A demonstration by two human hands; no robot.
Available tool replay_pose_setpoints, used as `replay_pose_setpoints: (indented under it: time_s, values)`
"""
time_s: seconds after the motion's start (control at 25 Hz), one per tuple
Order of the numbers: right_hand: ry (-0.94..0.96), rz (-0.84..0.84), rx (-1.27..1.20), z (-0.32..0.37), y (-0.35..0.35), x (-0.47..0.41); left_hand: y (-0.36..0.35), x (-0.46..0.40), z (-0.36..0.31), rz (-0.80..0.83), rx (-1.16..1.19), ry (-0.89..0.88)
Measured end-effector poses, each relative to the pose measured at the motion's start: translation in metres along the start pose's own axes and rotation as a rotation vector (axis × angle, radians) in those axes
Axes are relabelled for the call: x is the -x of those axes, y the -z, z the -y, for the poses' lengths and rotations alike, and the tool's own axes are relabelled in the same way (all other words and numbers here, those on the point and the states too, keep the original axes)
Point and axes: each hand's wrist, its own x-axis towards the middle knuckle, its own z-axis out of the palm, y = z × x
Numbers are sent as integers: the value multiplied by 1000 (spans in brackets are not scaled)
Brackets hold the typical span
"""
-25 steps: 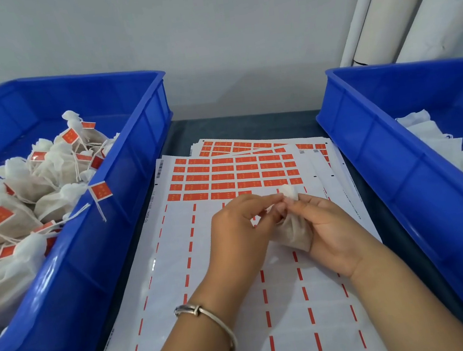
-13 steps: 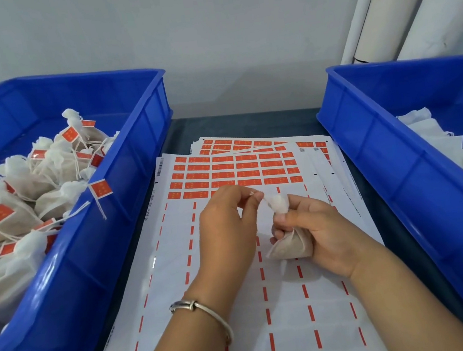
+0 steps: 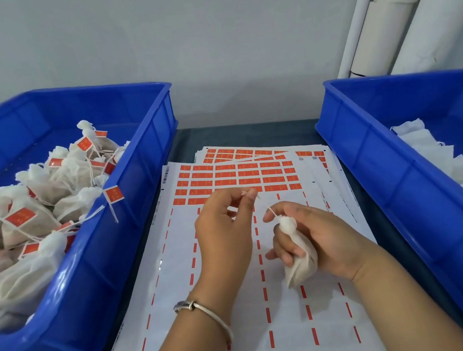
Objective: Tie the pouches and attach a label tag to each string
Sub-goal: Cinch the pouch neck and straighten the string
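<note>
Both hands work at the centre of the frame, over the label sheets. The right hand (image 3: 316, 235) curls its fingers around a small white pouch (image 3: 300, 257), gripping it near the gathered neck, with the pouch body hanging down below the fingers. From the neck a thin white string (image 3: 268, 208) runs up and to the left to the left hand (image 3: 225, 228), which pinches the string end between thumb and forefinger, its other fingers loosely bent. A silver bangle (image 3: 203, 313) sits on the left wrist.

Under the hands lies a stack of label sheets (image 3: 244, 334); the upper rows, just above the left hand, hold orange label tags (image 3: 239, 174), while the lower part shows only white backing with short red dashes.

At the left of the frame stands a blue crate (image 3: 131, 222) filled with tied pouches (image 3: 38, 205) carrying orange tags on their strings; one tag hangs over the crate's near rim. At the right of the frame a second blue crate (image 3: 384, 174) holds loose white pouches (image 3: 455, 159). White pipes (image 3: 396, 9) lean against the wall in the upper right corner.
</note>
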Motion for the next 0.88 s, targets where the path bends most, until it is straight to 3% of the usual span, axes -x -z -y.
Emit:
replay_pose_setpoints:
  time_s: [0.12, 0.32, 0.4, 0.56, 0.68, 0.76, 0.88]
  values:
    - [-22, -51, 56, 7, -6, 0, 3, 2, -9, 41, -10, 1]
    - [-81, -64, 156, 27, -7, 3, 31, -9, -37, 175, -190, -183]
    - [-52, -142, 155, 38, -4, 0, 39, -19, -46, 212, -201, -215]
    - [-18, -284, 2, 51, 7, -19, 34, -57, -40, 291, -174, -53]
    - [-31, -310, -136, 49, 10, -36, 21, -82, -1, 388, -453, 12]
    - [-66, -332, -179, 44, 10, -44, 12, -85, 28, 540, -633, 16]
    - [-108, -364, -170, 38, 12, -52, 0, -83, 52, 646, -792, -63]
